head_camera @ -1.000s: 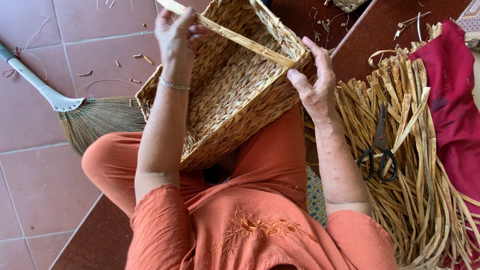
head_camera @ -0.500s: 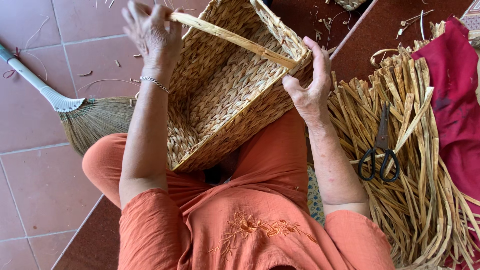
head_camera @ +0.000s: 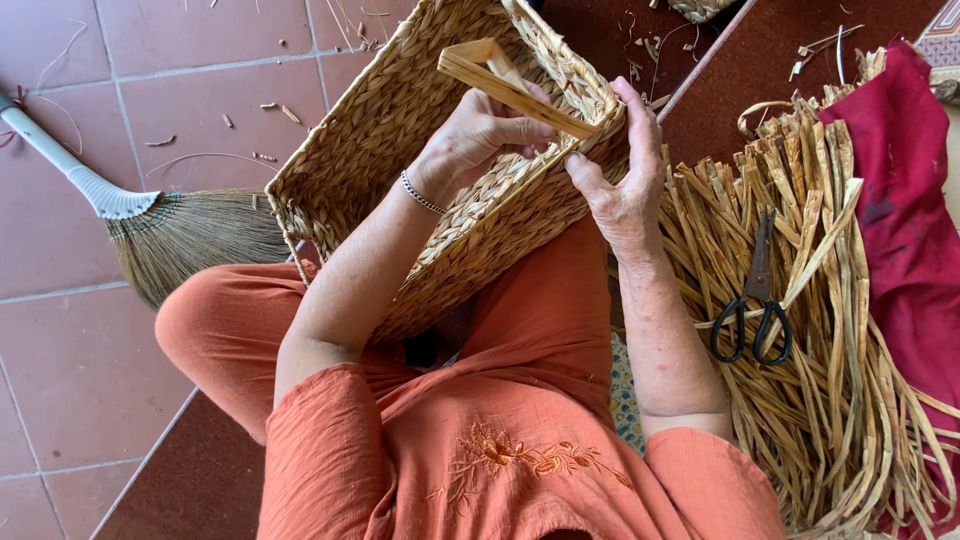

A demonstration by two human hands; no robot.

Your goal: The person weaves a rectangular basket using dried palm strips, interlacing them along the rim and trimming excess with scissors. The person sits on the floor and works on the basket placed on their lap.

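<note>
A rectangular woven straw basket (head_camera: 380, 130) rests tilted on my lap, its opening turned toward me. A pale wooden strip (head_camera: 500, 80) crosses its near corner. My left hand (head_camera: 480, 135) reaches over the basket's side and grips the strip and the rim at that corner. My right hand (head_camera: 620, 190) holds the same corner from outside, thumb on the rim and fingers against the woven wall. A thin bracelet circles my left wrist. I wear orange clothes.
A heap of dried straw strands (head_camera: 830, 360) lies at my right, with black scissors (head_camera: 752, 310) on top. A red cloth (head_camera: 905, 210) lies beyond it. A straw broom (head_camera: 170, 235) with a white handle lies on the tiled floor at left.
My left hand came down from the far end of the strip to the near corner by my right hand. The basket has turned and tilted more toward me.
</note>
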